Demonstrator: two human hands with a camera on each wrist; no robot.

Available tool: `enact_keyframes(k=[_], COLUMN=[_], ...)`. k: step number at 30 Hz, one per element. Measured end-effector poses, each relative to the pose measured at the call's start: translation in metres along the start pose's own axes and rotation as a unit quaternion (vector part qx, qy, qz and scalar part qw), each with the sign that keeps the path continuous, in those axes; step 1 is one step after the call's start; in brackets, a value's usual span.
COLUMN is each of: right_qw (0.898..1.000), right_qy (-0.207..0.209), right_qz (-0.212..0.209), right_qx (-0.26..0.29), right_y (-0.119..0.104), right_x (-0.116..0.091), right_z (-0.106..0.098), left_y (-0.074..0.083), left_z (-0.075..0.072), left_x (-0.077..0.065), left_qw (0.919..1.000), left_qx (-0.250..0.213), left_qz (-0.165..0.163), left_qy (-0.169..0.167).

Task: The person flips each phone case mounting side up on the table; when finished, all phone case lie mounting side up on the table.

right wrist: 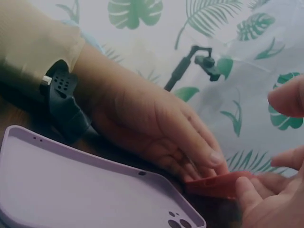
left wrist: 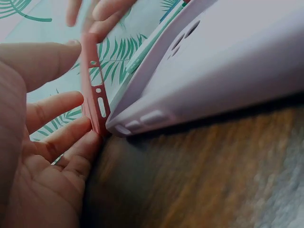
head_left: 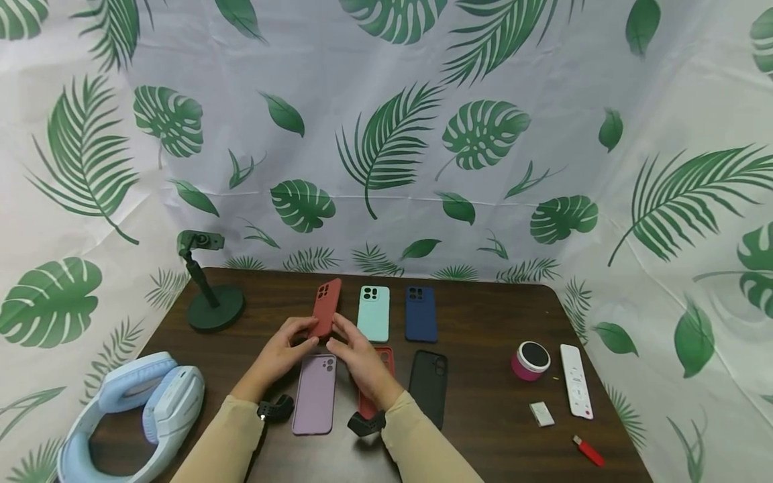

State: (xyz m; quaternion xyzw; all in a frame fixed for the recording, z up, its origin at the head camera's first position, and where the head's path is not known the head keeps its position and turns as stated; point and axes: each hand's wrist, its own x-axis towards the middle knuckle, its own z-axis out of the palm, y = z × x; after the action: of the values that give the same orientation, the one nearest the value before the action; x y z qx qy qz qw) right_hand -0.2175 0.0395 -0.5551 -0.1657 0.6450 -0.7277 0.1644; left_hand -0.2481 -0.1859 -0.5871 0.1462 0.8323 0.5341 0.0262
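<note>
Where the hands meet: a coral-red phone case (head_left: 327,305), tilted, towards the far left of the dark wooden counter (head_left: 483,315), its camera cut-outs at the far end.
Left grip (head_left: 284,349): thumb on one side of the coral-red phone case and fingers on the other, pinching its near end.
Right grip (head_left: 362,355): fingers spread at the right edge of the same case; the tips overlap and blur, so I cannot tell whether they pinch it or merely touch.
Purple case (head_left: 315,396): nearest, between the forearms, hollow side up.
Far row: mint case (head_left: 374,315) just right of the coral-red one, then a navy case (head_left: 421,315), both with their backs up.
By the right forearm: a bright red case (head_left: 385,357), partly covered by the hand, and a black case (head_left: 429,386) to its right.
Left side: green stand (head_left: 215,308) far, pale blue headphones (head_left: 172,402) near.
Right side: pink-and-white jar (head_left: 531,362), white remote (head_left: 576,382), small white block (head_left: 541,414), and a red USB stick (head_left: 588,451) nearest.
Backdrop (head_left: 386,67): white cloth printed with green leaves.
</note>
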Motion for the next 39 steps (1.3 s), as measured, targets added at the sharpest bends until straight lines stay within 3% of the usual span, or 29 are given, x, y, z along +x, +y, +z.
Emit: enact_keyframes(k=[9,13,20,23,28,33,39], right_qw=[0.997,0.995,0.993,0.992,0.991,0.986,0.976], right_qy=[-0.074,-0.103,-0.117,-0.123,-0.125,-0.111,-0.1], right_qz=[-0.006,-0.011,0.014,0.007,0.008,0.027,0.032], right_qx=[0.008,0.013,-0.004,-0.013,-0.048,-0.119,-0.189], right_y=[-0.004,0.0,0.004,0.005,0.005,0.004,0.004], right_x=[-0.002,0.0,-0.002,-0.003,-0.003,-0.004,-0.005], right_z=[0.004,0.007,0.011,0.011,0.01,0.009,0.01], left_y=[0.003,0.002,0.003,0.002,0.001,0.003,0.003], left_z=[0.0,-0.001,0.001,0.001,0.001,-0.001,-0.002], left_x=[-0.001,-0.001,-0.001,-0.001,0.001,-0.001,-0.004], left_qw=[0.9996,0.9996,0.9994,0.9993,0.9967,0.9918,0.9938], left_qx=[-0.009,-0.02,-0.019,-0.035,-0.079,-0.123,-0.106], left_qz=[-0.025,-0.013,-0.027,-0.01,0.02,0.032,0.03], left_qy=[0.011,0.013,0.01,0.006,-0.007,-0.009,0.013])
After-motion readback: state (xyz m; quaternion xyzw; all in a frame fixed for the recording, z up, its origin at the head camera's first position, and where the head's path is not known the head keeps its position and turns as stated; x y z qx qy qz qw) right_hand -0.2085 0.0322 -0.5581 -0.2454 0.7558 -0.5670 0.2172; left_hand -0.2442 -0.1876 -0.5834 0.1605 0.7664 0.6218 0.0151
